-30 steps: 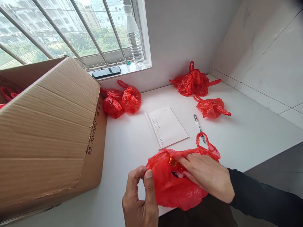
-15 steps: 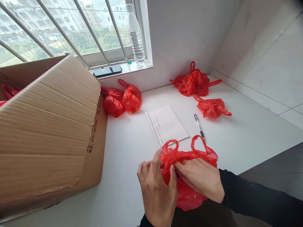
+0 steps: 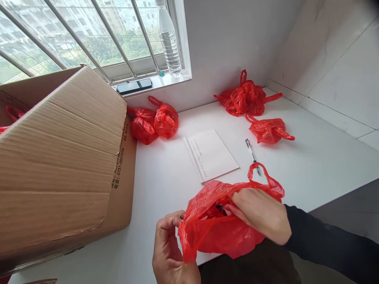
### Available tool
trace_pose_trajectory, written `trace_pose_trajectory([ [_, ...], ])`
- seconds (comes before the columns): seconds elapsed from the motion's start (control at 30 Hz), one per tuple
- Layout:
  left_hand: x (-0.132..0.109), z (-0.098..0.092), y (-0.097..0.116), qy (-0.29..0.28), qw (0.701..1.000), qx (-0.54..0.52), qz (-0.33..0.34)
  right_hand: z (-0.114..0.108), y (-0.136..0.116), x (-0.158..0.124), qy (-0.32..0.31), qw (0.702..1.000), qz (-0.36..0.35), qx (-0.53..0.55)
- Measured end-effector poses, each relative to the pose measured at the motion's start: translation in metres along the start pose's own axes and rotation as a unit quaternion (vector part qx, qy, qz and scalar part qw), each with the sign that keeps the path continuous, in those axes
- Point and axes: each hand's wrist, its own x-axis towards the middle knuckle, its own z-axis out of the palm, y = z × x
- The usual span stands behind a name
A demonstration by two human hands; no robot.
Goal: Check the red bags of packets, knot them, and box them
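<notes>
A red plastic bag [image 3: 227,236] sits at the near edge of the white table, its mouth spread wide. My left hand [image 3: 171,244] pinches the bag's left handle, pulling that side outward. Into the opening reaches my right hand [image 3: 260,213], its fingertips hidden inside, so whether they hold anything does not show. Some dark and red packaged items [image 3: 220,208] are partly visible within, too covered to name. The bag's other handle stands up loose behind my right hand.
A large open cardboard box [image 3: 65,157] stands at left. Knotted red bags [image 3: 166,122] lie beside it, with more red bags [image 3: 244,98] at back right. A notebook [image 3: 219,156] and a pen [image 3: 251,154] lie mid-table. On the windowsill are a bottle [image 3: 170,43] and a phone [image 3: 134,86].
My left hand has moved left and down, drawing the bag's left handle outward and widening its mouth. My right hand has shifted slightly right, still inside the bag. The view has moved a little.
</notes>
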Motion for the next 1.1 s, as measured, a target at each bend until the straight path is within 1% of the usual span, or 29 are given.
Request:
trace_pose_trajectory([
  [0.1,0.003,-0.005,-0.001,-0.009,0.999,-0.017,0.046,-0.004,0.0,-0.006,0.003,1.0,-0.015,0.017],
  [0.23,0.007,-0.013,0.0,-0.038,0.993,0.027,0.111,-0.007,-0.003,-0.009,-0.016,0.998,-0.051,0.046],
  [0.3,0.007,-0.014,0.003,-0.068,0.989,0.024,0.129,-0.008,-0.006,-0.007,-0.034,0.997,-0.059,0.043],
  [0.37,0.007,-0.013,0.005,-0.104,0.985,-0.002,0.138,-0.007,-0.008,-0.001,-0.058,0.995,-0.069,0.041],
  [0.47,0.006,-0.012,0.006,-0.124,0.984,-0.027,0.125,-0.007,-0.01,0.01,-0.082,0.992,-0.082,0.052],
  [0.53,0.005,-0.013,0.004,-0.113,0.988,-0.014,0.106,-0.007,-0.01,0.014,-0.087,0.992,-0.079,0.045],
  [0.6,0.004,-0.014,0.003,-0.084,0.992,-0.006,0.092,-0.008,-0.009,0.015,-0.085,0.993,-0.081,0.03],
  [0.67,0.005,-0.015,0.004,-0.066,0.993,-0.01,0.096,-0.01,-0.009,0.014,-0.067,0.995,-0.075,0.02],
  [0.7,0.006,-0.015,0.004,-0.067,0.992,-0.015,0.108,-0.012,-0.009,0.012,-0.053,0.996,-0.067,0.018],
  [0.77,0.008,-0.014,0.007,-0.079,0.988,-0.02,0.128,-0.015,-0.01,0.009,-0.025,0.999,-0.042,0.015],
  [0.83,0.009,-0.012,0.011,-0.095,0.988,-0.031,0.12,-0.017,-0.014,0.003,-0.008,0.999,-0.033,0.011],
  [0.93,0.005,-0.008,0.016,-0.104,0.991,-0.049,0.068,-0.018,-0.024,-0.008,0.004,0.997,-0.075,-0.006],
  [1.03,-0.001,-0.005,0.02,-0.07,0.997,-0.019,0.036,-0.016,-0.037,-0.019,-0.032,0.991,-0.125,-0.025],
  [1.1,-0.002,-0.007,0.019,-0.067,0.998,0.01,0.021,-0.015,-0.044,-0.022,-0.061,0.988,-0.138,-0.04],
])
